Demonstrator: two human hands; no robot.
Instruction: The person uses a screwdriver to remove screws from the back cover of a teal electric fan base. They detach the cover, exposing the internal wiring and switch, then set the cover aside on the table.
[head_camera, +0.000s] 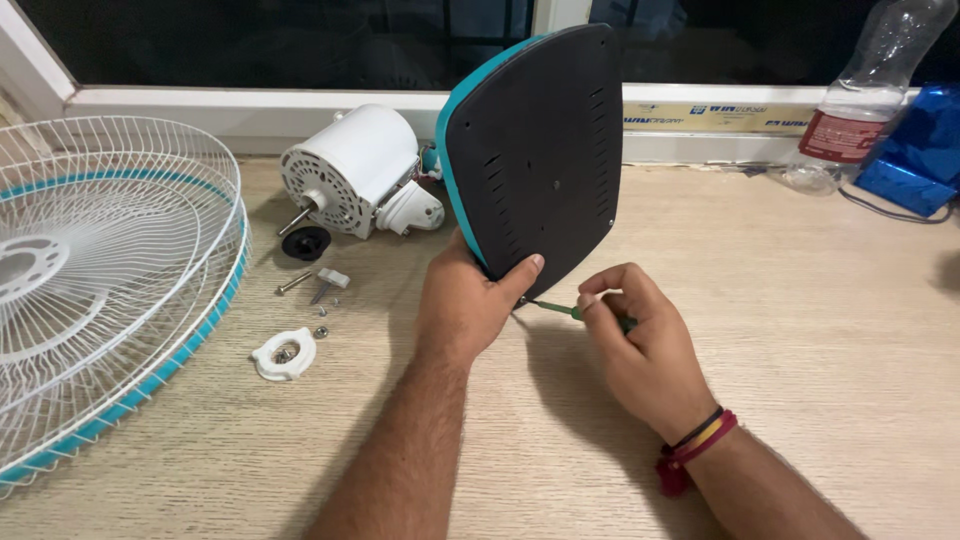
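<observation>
At the tabletop's (800, 330) centre, the left hand (465, 305) clamps the upended fan base (540, 150), underside bared, so the right hand (640, 345), pinching a screwdriver (560, 309), reaches its six o'clock edge.

Single head-worn view, looking down and forward over the wooden surface (800, 330); close in, toward the dark window (250, 40)

Bare forearms, sleeveless; red, yellow and black thread bands (700, 440) around the right wrist.
</observation>
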